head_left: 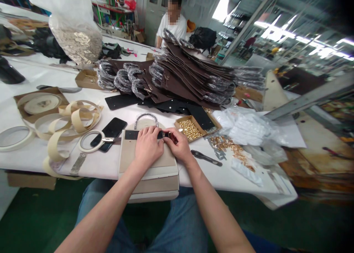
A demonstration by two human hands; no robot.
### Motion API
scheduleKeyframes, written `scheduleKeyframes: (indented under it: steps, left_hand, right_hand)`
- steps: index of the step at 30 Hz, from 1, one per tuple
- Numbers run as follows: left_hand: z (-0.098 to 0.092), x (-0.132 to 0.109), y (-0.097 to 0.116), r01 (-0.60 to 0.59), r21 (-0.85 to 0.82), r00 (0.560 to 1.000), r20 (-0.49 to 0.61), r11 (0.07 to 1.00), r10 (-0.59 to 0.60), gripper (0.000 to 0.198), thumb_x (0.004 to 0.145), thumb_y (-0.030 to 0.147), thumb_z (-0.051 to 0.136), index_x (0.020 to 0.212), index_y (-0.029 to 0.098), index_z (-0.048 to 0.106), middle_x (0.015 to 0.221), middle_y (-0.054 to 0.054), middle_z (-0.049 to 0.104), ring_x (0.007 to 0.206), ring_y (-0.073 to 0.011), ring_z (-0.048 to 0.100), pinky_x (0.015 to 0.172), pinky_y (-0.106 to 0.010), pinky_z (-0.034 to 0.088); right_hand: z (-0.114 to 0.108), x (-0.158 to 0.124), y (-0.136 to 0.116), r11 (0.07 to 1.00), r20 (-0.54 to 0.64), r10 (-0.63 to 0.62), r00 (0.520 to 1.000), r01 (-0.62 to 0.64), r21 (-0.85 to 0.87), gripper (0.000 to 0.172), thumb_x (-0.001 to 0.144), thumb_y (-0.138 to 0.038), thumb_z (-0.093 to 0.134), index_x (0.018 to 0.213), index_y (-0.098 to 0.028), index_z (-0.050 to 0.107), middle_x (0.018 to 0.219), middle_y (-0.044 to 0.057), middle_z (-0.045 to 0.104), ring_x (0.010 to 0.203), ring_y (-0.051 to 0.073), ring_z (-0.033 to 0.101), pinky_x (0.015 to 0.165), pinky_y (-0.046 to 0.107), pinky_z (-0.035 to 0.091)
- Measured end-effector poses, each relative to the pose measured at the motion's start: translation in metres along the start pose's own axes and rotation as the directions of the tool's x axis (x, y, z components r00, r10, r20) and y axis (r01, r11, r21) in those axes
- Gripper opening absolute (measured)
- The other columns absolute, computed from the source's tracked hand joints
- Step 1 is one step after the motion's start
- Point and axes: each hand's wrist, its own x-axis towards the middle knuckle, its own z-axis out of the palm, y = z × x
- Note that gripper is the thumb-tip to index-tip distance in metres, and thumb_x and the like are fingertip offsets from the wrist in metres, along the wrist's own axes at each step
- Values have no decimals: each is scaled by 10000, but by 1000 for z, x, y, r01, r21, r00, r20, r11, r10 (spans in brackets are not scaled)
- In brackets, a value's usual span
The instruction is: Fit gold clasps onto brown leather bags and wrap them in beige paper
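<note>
A beige bag (pixel 155 172) lies at the table's front edge, its wrapped handle (pixel 146 115) pointing away from me. Across its top runs a black strip (pixel 129 135), and a strap with a metal clasp (pixel 108 139) sticks out to the left. My left hand (pixel 149 144) rests on the bag and strip, fingers pressed together over the strip. At the strip's right end my right hand (pixel 177 142) pinches a small dark piece with thumb and fingers. The two thumbs are close together.
Behind the bag are stacked brown bag parts (pixel 185 72). A box of gold studs (pixel 189 129) and a dark tool (pixel 206 158) lie to the right. Tape rolls (pixel 91 141), a phone (pixel 114 129) and beige strip coils (pixel 55 149) lie left. A person (pixel 173 22) sits across the table.
</note>
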Motion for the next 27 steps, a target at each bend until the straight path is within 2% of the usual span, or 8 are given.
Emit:
scheduleKeyframes:
  steps: [4, 13, 17, 24, 27]
  left_hand:
    - [1, 0, 0, -4, 4, 1000, -5, 1000, 4, 330, 1012, 247, 681, 1338, 280, 647, 1394, -118, 716, 1338, -372, 607, 1192, -549, 442]
    - [3, 0, -2, -29, -8, 1000, -12, 1000, 29, 352, 1001, 236, 689, 1349, 269, 652, 1443, -128, 716, 1372, -389, 606, 1211, -573, 443]
    - [3, -1, -2, -41, -4, 999, -13, 999, 41, 350, 1007, 247, 682, 1355, 256, 658, 1450, -132, 719, 1374, -394, 609, 1205, -579, 448]
    - [1, -3, -2, -55, -6, 999, 1, 998, 55, 329, 1011, 260, 690, 1340, 270, 670, 1466, -126, 715, 1386, -383, 609, 1214, -564, 443]
    - [1, -2, -2, -59, -8, 998, 7, 998, 59, 324, 1020, 277, 695, 1344, 272, 675, 1481, -122, 710, 1392, -378, 607, 1212, -565, 442]
  right_hand:
    - [-2, 3, 3, 999, 67, 27, 997, -29, 28, 318, 1120, -427, 695, 1410, -300, 725, 1220, 48, 777, 806, 213, 628, 749, 367, 524]
    - [-1, 5, 3, 999, 53, -17, 998, 15, 40, 301, 1124, -404, 695, 1400, -296, 742, 1309, 66, 782, 1032, 258, 724, 942, 402, 582]
    - [-2, 5, 4, 999, 70, -29, 997, 27, 31, 291, 1128, -407, 683, 1392, -300, 745, 1304, 68, 780, 1093, 266, 728, 967, 408, 583]
    - [-1, 3, 4, 998, 56, -54, 997, 52, 35, 247, 1110, -420, 709, 1307, -285, 773, 1215, 70, 784, 976, 249, 704, 892, 400, 570]
    - [-1, 0, 4, 999, 41, -10, 999, 9, 36, 233, 1098, -437, 723, 1267, -284, 769, 1111, 49, 772, 844, 219, 652, 784, 372, 534]
